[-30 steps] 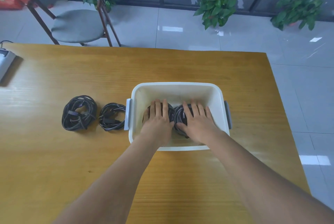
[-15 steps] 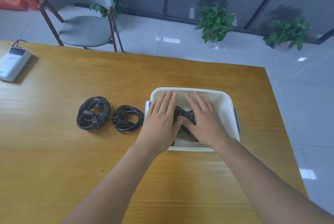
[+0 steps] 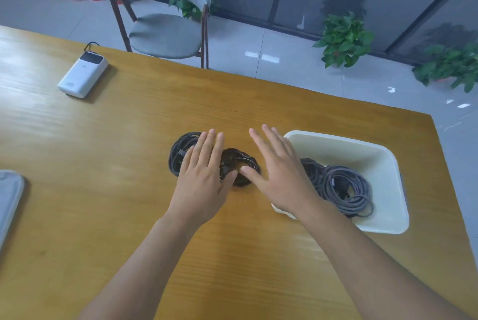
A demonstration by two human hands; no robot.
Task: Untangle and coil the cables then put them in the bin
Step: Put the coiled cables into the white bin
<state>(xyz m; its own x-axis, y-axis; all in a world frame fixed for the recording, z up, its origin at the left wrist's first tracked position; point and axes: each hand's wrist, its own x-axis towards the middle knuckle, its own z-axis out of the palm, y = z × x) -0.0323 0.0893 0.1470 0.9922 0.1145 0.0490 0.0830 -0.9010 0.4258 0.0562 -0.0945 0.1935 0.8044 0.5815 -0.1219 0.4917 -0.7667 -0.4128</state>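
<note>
A white bin [image 3: 372, 149] stands on the wooden table at the right, and coiled grey cables [image 3: 344, 187] lie inside it. Left of the bin two black coiled cables lie on the table: a larger coil [image 3: 178, 151] and a smaller coil [image 3: 239, 162]. My left hand [image 3: 204, 175] hovers flat with straight fingers over the gap between these two coils, partly hiding both. My right hand [image 3: 279, 172] is spread open between the smaller coil and the bin's left wall, its thumb near the coil. Neither hand holds anything.
A white power bank [image 3: 82, 74] lies on the table at the far left. A grey object [image 3: 9, 198] shows at the left edge. A grey chair [image 3: 165, 30] stands behind the table's far edge, and potted plants [image 3: 344, 37] stand on the floor beyond.
Both hands have lifted out of the bin and moved left to the two coils on the table. The cables they pressed stay in the bin. The view has turned left.
</note>
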